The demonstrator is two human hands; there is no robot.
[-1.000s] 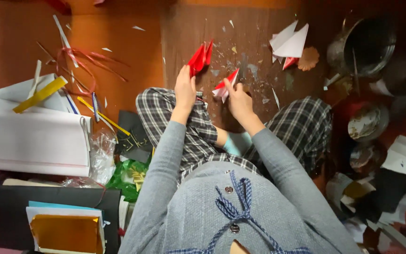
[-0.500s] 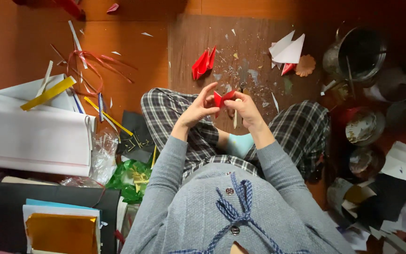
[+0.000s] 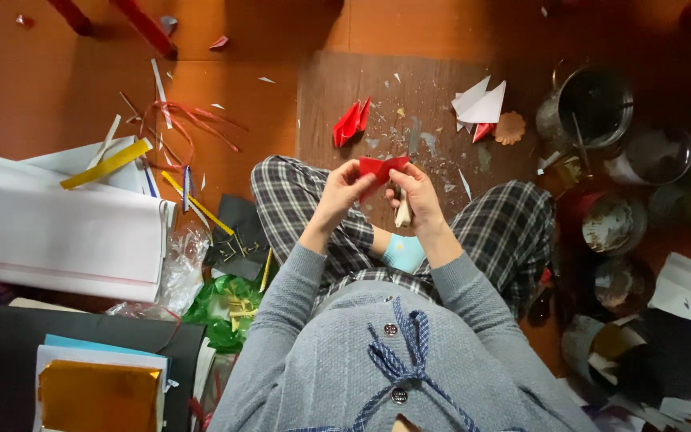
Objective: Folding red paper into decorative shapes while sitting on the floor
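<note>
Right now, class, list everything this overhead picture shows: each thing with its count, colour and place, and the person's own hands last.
folded paper piece: one, red, held between both hands
folded paper shape: one, red, on the brown board ahead of the knees
white folded papers: a few, white, far side of the board
metal pot: one, dark grey, upper right
tins: several, paint-stained, right side
white paper stack: one, white, left
yellow strip: one, yellow, on the stack
gold foil sheet: one, gold, bottom left
green plastic bag: one, green, beside left knee
left hand: pinching the red piece
right hand: pinching it too, with a pale tool
</note>
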